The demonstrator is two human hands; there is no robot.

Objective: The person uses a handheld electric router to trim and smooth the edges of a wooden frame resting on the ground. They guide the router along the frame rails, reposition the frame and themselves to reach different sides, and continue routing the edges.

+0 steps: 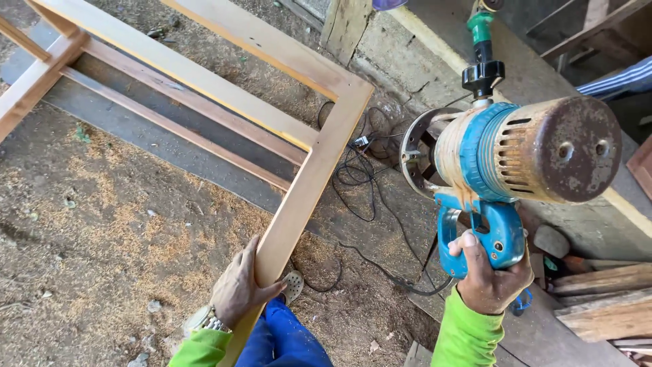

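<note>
My left hand [239, 289] grips the near end of a wooden frame [319, 160], fingers wrapped around its long light-brown rail. The frame stands tilted over the ground and stretches away to the upper left. My right hand [490, 272] holds the blue handle of a power router [516, 153], lifted in the air to the right of the frame. The router has a blue body, a rusty vented metal cap and a round base facing the frame. Both arms wear bright green sleeves.
Black power cords [367, 197] lie tangled on the sawdust-covered ground [102, 224] under the frame. A concrete ledge [407, 61] runs behind. Wood offcuts [604, 299] are stacked at the right. Another person's striped sleeve [618, 80] shows at the upper right.
</note>
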